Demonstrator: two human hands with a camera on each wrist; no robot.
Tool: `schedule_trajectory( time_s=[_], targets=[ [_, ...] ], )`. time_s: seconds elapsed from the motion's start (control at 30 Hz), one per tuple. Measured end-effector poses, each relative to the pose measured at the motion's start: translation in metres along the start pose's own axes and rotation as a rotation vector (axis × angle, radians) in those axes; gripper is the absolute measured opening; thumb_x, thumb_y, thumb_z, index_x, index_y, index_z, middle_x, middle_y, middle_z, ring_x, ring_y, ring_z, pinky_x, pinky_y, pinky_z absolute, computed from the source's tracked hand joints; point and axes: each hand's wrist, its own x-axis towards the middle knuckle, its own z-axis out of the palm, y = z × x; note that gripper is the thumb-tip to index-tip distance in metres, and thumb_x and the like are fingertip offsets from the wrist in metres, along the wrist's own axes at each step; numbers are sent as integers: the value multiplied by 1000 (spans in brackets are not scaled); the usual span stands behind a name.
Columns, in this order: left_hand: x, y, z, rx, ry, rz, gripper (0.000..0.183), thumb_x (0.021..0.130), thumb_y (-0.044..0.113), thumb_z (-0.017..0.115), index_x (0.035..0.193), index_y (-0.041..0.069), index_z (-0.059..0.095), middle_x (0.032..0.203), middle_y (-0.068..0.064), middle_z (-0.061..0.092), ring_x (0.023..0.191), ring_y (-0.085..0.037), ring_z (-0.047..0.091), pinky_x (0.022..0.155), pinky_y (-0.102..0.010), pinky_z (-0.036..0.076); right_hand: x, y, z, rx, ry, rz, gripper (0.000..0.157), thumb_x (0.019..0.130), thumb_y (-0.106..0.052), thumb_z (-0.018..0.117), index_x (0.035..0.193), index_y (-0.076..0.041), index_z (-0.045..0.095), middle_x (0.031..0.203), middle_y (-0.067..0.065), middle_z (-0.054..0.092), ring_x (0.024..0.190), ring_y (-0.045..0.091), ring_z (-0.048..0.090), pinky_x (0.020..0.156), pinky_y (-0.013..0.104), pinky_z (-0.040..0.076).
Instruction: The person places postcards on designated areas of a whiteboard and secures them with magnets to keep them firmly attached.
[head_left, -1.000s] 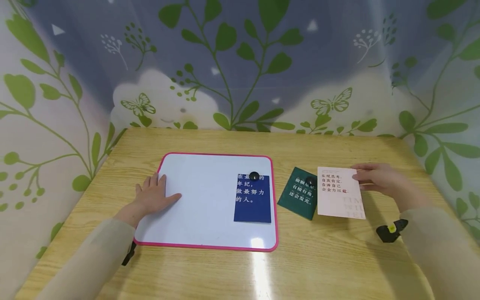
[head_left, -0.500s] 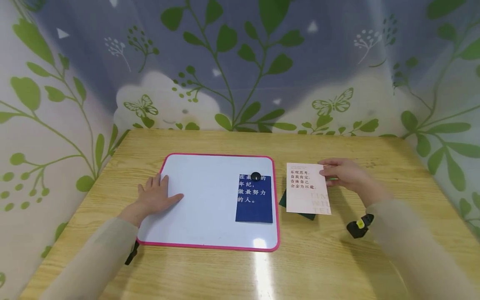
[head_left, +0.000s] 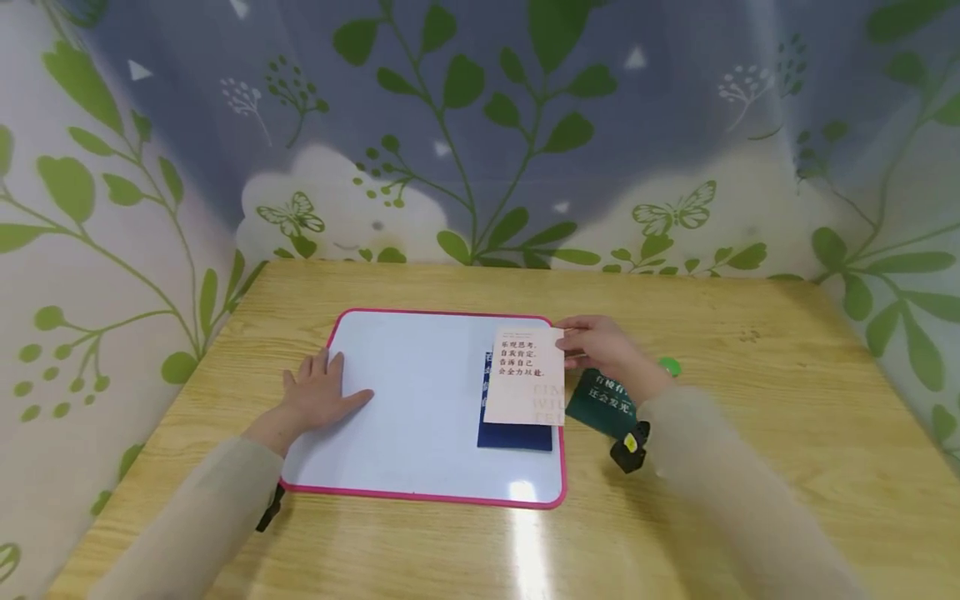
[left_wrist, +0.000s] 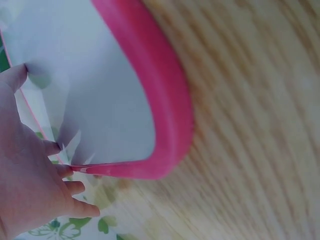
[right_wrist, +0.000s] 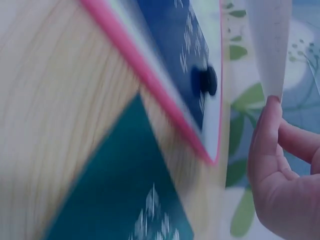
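My left hand (head_left: 318,396) rests with spread fingers on the left edge of a pink-rimmed whiteboard (head_left: 412,433). Thumb and fingers of my right hand (head_left: 603,346) pinch a pale pink card (head_left: 517,396) with printed characters by its upper right edge. In the head view that card overlaps most of a dark blue card (head_left: 517,438) on the board's right side. A round black magnet (right_wrist: 209,81) sits on the blue card in the right wrist view; in the head view the pink card hides it. The right wrist view shows the pink card raised above the board.
A dark green card (head_left: 596,408) lies on the wooden table (head_left: 420,550) just right of the board, partly under my right arm in view. A small green round piece (head_left: 670,366) shows beside my right wrist. A leaf-patterned curtain (head_left: 480,167) stands behind the table.
My right hand has carried the pink card leftward, across the green card and over the blue one. The green round piece has come into view. My left hand stays on the board's edge.
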Motion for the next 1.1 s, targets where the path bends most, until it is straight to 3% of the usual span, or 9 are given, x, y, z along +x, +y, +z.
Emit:
schedule_trajectory(
  time_s=[0.3,0.43,0.8,1.0,1.1],
  targets=[
    [0,-4,4,-8,30,8,98,85,67,45,143,-8,22,148,-36,14,135,-56,11,103,-73,5,23,-7,58,19,48,35,41,92,-1,52,133,-3,47,117,18,56,82,17,59,62,22,55],
    [0,-3,3,1,17,-4,92,88,59,47,144,-8,20,150,-34,11,137,-55,8,104,-73,3,30,-9,78,1,55,14,39,92,0,52,130,-1,50,115,21,59,79,18,61,63,25,56],
    [5,-3,6,34,17,-9,88,90,56,46,145,-7,18,151,-33,9,137,-54,8,103,-73,3,41,-12,105,-50,107,19,37,90,-1,55,127,-3,54,110,20,62,73,17,62,60,26,56],
    [6,-5,7,29,12,-19,88,90,56,45,146,-7,17,151,-33,9,138,-54,7,103,-73,2,44,-15,112,-167,95,-12,35,92,-8,55,126,-3,54,107,20,64,69,17,63,59,26,56],
    [4,-5,4,25,11,-28,88,90,55,46,146,-6,17,151,-33,9,138,-53,7,104,-73,1,41,-20,112,-373,98,-74,36,93,-17,56,126,-5,55,109,18,66,75,19,66,66,29,56]
  ],
)
